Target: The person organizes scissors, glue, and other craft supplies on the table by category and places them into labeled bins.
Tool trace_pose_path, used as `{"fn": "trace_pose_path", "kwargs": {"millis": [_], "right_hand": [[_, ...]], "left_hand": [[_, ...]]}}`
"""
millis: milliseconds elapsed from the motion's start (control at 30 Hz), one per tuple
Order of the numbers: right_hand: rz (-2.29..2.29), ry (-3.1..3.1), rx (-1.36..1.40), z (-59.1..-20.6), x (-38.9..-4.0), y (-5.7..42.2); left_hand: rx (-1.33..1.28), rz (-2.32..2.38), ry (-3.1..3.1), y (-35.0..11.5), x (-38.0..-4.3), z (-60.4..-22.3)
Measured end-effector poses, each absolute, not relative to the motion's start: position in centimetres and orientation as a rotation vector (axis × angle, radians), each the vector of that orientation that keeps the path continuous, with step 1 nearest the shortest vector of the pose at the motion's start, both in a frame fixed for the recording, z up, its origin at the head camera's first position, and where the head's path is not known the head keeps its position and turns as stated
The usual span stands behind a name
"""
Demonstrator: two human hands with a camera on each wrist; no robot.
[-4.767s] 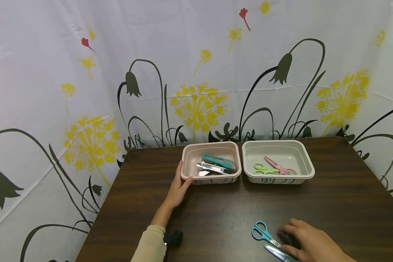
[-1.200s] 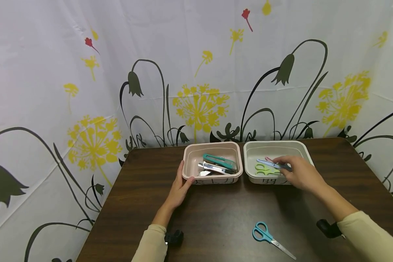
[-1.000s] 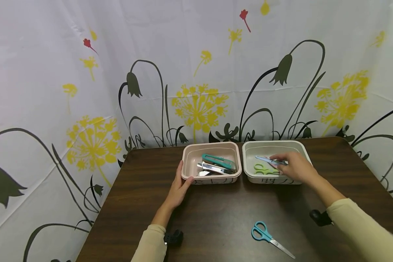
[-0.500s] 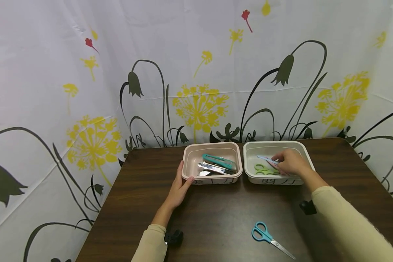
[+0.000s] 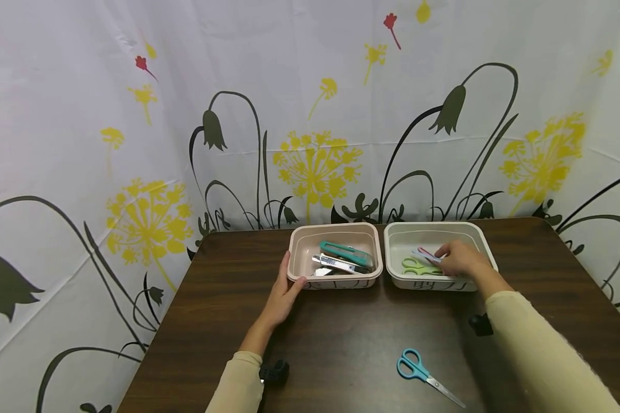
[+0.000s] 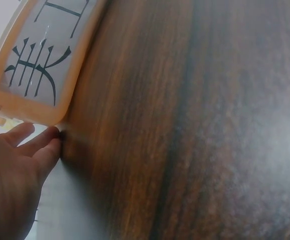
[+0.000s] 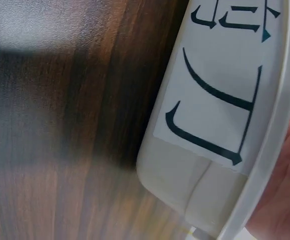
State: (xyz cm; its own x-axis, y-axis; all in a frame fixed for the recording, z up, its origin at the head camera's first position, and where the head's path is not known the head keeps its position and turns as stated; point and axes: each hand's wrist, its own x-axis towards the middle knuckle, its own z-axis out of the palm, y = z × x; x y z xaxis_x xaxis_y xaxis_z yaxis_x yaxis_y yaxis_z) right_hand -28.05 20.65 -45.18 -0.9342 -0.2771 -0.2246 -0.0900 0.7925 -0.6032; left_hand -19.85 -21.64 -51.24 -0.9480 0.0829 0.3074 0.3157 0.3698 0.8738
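My left hand [image 5: 278,299] holds the left front corner of the pink basket [image 5: 336,226], thumb on the front rim and fingers along the side. In that basket lie a teal utility knife [image 5: 345,252] and a silver one [image 5: 340,264]. My right hand [image 5: 462,259] reaches into the off-white basket [image 5: 436,225], its fingertips pinching light-blue scissors [image 5: 427,256] low over the others. Beside them are green scissors [image 5: 414,265] and pink scissors, mostly covered. In the right wrist view the basket wall [image 7: 185,175] hides most of that hand.
Blue-handled scissors [image 5: 415,367] lie on the brown table [image 5: 341,338] in front of the baskets, blades pointing to the front right. Both baskets stand side by side near the back edge, with labels on their fronts. A flower-patterned curtain [image 5: 299,115] hangs behind.
My right hand has carried the light-blue scissors from the table into the off-white basket and lowered them beside the green pair. My left hand stays on the pink basket.
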Motion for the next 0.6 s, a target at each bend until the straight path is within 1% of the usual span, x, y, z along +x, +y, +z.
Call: {"fn": "trace_pose_path", "kwargs": {"millis": [133, 400, 600], "right_hand": [[-0.816, 2.727, -0.279, -45.3, -28.0, 20.8], [-0.736, 2.776, -0.308, -45.1, -27.9, 20.8], [-0.760, 2.783, -0.329, -44.8, -27.9, 20.6]], "left_hand": [[-0.340, -1.592, -2.438, -21.8, -20.2, -52.0], [-0.377, -1.661, -2.459, -21.4, -19.1, -49.5], [-0.379, -1.652, -2.468, -21.3, -19.0, -49.2]]}}
